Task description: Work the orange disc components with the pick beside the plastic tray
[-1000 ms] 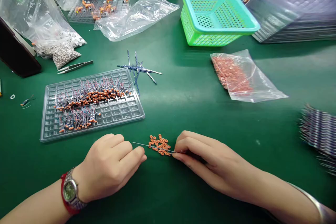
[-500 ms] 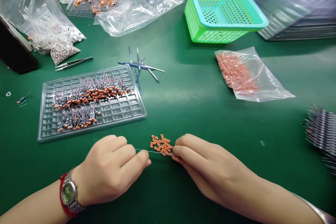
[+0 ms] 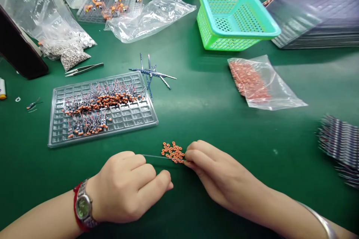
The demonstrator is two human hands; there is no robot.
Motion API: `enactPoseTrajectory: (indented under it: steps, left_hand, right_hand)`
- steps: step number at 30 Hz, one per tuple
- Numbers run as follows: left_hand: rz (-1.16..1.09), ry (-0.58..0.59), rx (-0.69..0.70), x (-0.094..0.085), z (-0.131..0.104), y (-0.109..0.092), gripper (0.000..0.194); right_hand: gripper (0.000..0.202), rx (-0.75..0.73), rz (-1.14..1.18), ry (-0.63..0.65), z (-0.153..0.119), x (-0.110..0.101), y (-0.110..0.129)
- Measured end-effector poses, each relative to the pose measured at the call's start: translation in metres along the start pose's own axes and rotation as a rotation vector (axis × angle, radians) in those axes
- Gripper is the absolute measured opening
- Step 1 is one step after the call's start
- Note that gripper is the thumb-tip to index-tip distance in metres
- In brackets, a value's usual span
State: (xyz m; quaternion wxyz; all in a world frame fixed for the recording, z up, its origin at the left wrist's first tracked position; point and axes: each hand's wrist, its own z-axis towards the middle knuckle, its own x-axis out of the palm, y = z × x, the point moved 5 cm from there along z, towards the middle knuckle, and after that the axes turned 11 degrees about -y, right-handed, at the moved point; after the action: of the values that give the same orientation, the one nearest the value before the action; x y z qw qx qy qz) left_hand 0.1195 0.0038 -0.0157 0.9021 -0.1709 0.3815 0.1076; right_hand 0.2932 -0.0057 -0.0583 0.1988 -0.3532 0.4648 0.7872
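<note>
A thin pale wire (image 3: 157,156) runs between my hands. My left hand (image 3: 131,186), with a watch on its wrist, is closed on one end of it, though the fingertips are hidden. At the other end my right hand (image 3: 207,164) pinches with thumb and fingers; a tiny piece between the tips is too small to make out. A small pile of orange rings (image 3: 173,150) lies just behind the wire, beside the right fingertips. Left of it sits a clear compartment tray (image 3: 134,115) holding many small wired parts with orange ends (image 3: 109,99).
Blue-and-white strips (image 3: 153,71) lie crossed behind the tray, near tweezers (image 3: 84,69). Farther back are a green basket (image 3: 244,35), a bag of orange pieces (image 3: 252,84) and bags of small beads (image 3: 74,58). Stacked wired strips (image 3: 339,142) stand at the right edge.
My left hand has shifted slightly right and down, with its index finger jutting out more. The right hand stays pinched beside the orange rings. The camera view has shifted a little.
</note>
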Motion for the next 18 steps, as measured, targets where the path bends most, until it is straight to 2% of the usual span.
enactPoseTrajectory:
  steps: [2, 4, 6, 8, 14, 18]
  left_hand:
    - [-0.002, 0.052, -0.070, 0.006, 0.000, -0.003, 0.012]
    - [-0.043, 0.132, -0.214, 0.014, 0.000, -0.003, 0.016]
    - [-0.133, 0.189, -0.357, 0.023, -0.001, -0.004, 0.019]
    - [-0.217, 0.212, -0.434, 0.030, 0.000, -0.006, 0.019]
    - [-0.273, 0.174, -0.532, 0.030, 0.005, -0.008, 0.018]
    - [-0.284, 0.168, -0.505, 0.028, 0.003, -0.012, 0.017]
  right_hand:
    - [0.022, 0.103, 0.100, -0.015, 0.000, -0.006, -0.001]
    - [0.019, 0.193, 0.194, -0.026, -0.001, -0.010, -0.001]
    - [0.017, 0.247, 0.273, -0.041, -0.003, -0.012, 0.002]
    - [0.016, 0.283, 0.342, -0.067, -0.004, -0.013, 0.004]
    - [0.031, 0.433, 0.481, -0.100, -0.004, -0.012, 0.004]
    - [0.035, 0.508, 0.551, -0.123, -0.004, -0.012, 0.003]
